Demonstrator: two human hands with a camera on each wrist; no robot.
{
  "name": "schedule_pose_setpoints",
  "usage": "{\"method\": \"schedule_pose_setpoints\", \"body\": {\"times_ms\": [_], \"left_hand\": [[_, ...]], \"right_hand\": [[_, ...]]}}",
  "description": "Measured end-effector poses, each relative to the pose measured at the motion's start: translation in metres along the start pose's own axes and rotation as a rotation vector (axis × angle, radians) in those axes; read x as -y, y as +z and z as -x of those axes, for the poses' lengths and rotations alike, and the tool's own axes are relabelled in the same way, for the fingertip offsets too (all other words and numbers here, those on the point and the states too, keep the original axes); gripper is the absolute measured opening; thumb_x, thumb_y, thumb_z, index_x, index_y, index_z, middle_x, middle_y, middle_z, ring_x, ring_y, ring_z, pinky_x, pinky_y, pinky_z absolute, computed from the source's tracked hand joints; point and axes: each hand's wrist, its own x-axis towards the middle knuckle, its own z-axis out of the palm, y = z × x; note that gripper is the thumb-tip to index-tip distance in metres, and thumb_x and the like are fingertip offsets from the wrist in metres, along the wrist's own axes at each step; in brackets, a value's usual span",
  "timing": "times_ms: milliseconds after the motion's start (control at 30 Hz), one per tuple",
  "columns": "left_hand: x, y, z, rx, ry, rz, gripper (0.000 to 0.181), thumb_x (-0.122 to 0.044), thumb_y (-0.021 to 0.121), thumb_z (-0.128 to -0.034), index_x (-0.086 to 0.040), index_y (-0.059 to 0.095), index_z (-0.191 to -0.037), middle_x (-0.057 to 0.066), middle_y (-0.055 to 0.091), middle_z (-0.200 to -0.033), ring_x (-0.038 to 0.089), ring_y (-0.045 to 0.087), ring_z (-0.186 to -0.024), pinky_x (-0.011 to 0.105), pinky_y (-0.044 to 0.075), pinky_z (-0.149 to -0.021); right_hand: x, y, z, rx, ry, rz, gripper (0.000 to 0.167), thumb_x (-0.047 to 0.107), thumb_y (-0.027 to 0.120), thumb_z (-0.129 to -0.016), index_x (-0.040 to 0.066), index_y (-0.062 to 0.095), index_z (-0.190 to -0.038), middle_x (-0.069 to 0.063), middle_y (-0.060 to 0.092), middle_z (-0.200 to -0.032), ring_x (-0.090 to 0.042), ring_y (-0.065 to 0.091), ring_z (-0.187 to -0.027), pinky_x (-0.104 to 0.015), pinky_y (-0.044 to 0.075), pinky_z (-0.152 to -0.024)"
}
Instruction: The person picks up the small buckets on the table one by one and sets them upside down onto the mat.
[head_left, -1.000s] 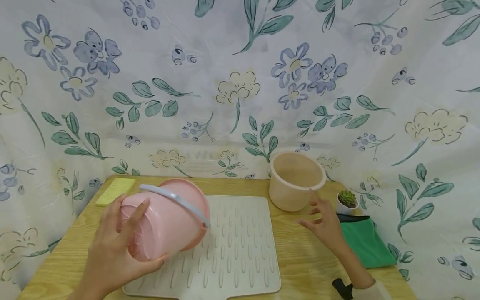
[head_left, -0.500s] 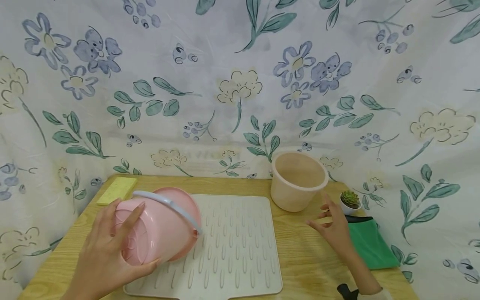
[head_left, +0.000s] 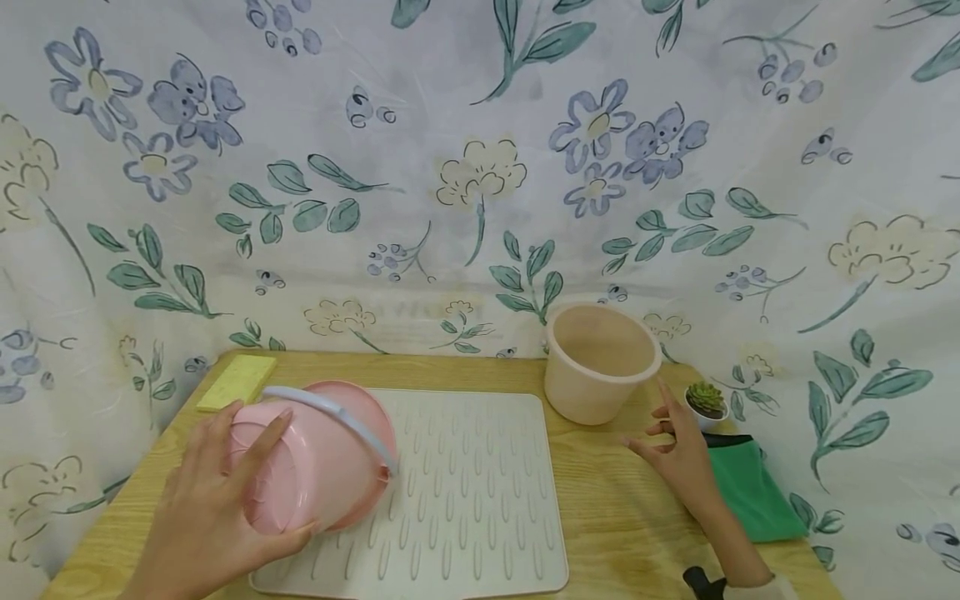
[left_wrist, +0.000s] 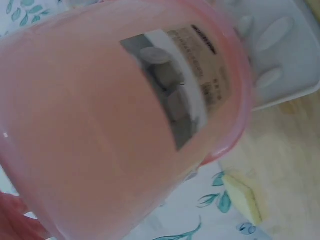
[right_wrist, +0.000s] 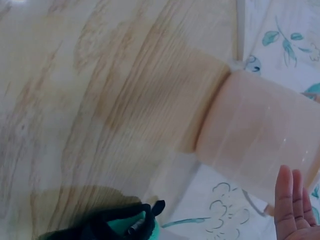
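At lower left, the left hand (head_left: 204, 498) grips a round pink plastic bucket (head_left: 326, 454), its long axis slanting, mouth rightward; the right hand (head_left: 681, 458) is spread loosely.

The pink bucket (head_left: 333, 458) is formed of smooth, glossy plastic and fitted with a pale-blue handle (head_left: 339, 414) of similar plastic. Near the far right corner of the bench (head_left: 615, 525), the beige bucket (head_left: 588, 396) is moulded in duller plastic. The bench is faced in wood grain; the off-white mat (head_left: 465, 483) is ridged. At the right edge, green cloth (head_left: 757, 492) is seen.
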Motion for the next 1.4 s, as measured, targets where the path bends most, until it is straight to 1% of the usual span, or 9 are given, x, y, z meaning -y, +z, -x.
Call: {"method": "schedule_pose_setpoints", "body": {"times_ms": [100,233,400,467,667,900,1033,1233,1400], "left_hand": [[-0.002,0.000,-0.002,0.066,-0.010,-0.037,0.119,-0.069,0.085,-0.0440,-0.029,0.044,-0.148,0.023,0.031,-0.147,0.041,0.028,-0.130,0.066,0.039,-0.071],[-0.011,0.003,-0.010,0.140,0.014,-0.068,0.121,-0.069,0.084,-0.0455,-0.033,0.038,-0.151,0.023,0.028,-0.148,0.043,0.026,-0.131,0.068,0.035,-0.077],[-0.022,0.015,-0.026,0.137,0.105,-0.098,0.115,-0.072,0.081,-0.0464,-0.034,0.043,-0.148,0.022,0.033,-0.145,0.042,0.031,-0.128,0.067,0.035,-0.073],[-0.024,0.019,-0.034,0.137,0.115,-0.101,0.113,-0.070,0.081,-0.0462,-0.034,0.044,-0.147,0.022,0.034,-0.144,0.042,0.032,-0.126,0.068,0.036,-0.071],[-0.021,0.025,-0.051,0.250,0.054,-0.068,0.112,-0.065,0.084,-0.0473,-0.036,0.042,-0.147,0.020,0.031,-0.147,0.041,0.029,-0.127,0.075,0.035,-0.075],[-0.020,0.026,-0.060,0.368,-0.018,-0.033,0.112,-0.070,0.083,-0.0518,-0.037,0.039,-0.149,0.020,0.025,-0.152,0.045,0.021,-0.134,0.082,0.028,-0.079],[-0.018,0.027,-0.062,0.391,-0.035,-0.025,0.113,-0.070,0.083,-0.0521,-0.037,0.037,-0.150,0.021,0.024,-0.152,0.047,0.019,-0.136,0.083,0.027,-0.079],[-0.016,0.030,-0.068,0.402,-0.022,-0.028,0.112,-0.068,0.083,-0.0519,-0.035,0.038,-0.150,0.020,0.025,-0.150,0.046,0.022,-0.133,0.082,0.029,-0.076],[-0.014,0.035,-0.076,0.460,-0.037,-0.006,0.112,-0.071,0.080,-0.0538,-0.035,0.036,-0.151,0.023,0.025,-0.152,0.047,0.023,-0.134,0.083,0.028,-0.075]], "right_hand": [[-0.001,0.002,0.002,0.004,0.009,-0.013,0.099,0.019,0.081,-0.084,0.026,0.018,-0.160,-0.016,0.049,-0.120,-0.022,0.057,-0.093,-0.025,0.055,-0.069],[-0.003,0.006,0.004,-0.022,-0.004,-0.027,0.099,0.015,0.083,-0.081,0.024,0.022,-0.159,-0.015,0.050,-0.118,-0.020,0.057,-0.091,-0.024,0.055,-0.068],[-0.008,0.011,0.004,-0.064,-0.016,-0.022,0.100,0.010,0.084,-0.079,0.018,0.024,-0.159,-0.012,0.051,-0.115,-0.017,0.056,-0.088,-0.023,0.054,-0.065],[-0.008,0.011,0.003,-0.063,-0.014,-0.015,0.100,0.011,0.083,-0.080,0.017,0.023,-0.159,-0.013,0.051,-0.116,-0.019,0.056,-0.089,-0.022,0.054,-0.066],[-0.002,0.014,0.002,-0.040,-0.001,-0.009,0.098,0.015,0.081,-0.083,0.016,0.019,-0.160,-0.015,0.050,-0.119,-0.025,0.057,-0.092,-0.023,0.053,-0.068],[-0.002,0.017,0.000,-0.070,-0.003,0.005,0.097,0.012,0.081,-0.082,0.017,0.021,-0.159,-0.014,0.052,-0.117,-0.026,0.058,-0.090,-0.023,0.053,-0.067],[0.001,0.017,-0.001,-0.059,0.002,0.004,0.097,0.013,0.080,-0.083,0.016,0.020,-0.160,-0.015,0.052,-0.118,-0.027,0.058,-0.091,-0.022,0.052,-0.067],[0.007,0.018,-0.004,-0.041,0.008,0.001,0.095,0.017,0.079,-0.085,0.011,0.020,-0.159,-0.018,0.052,-0.120,-0.029,0.057,-0.093,-0.022,0.052,-0.067],[0.005,0.021,-0.013,-0.085,0.001,-0.023,0.096,0.014,0.080,-0.083,0.013,0.021,-0.159,-0.017,0.053,-0.117,-0.014,0.058,-0.089,-0.019,0.051,-0.066]]}}
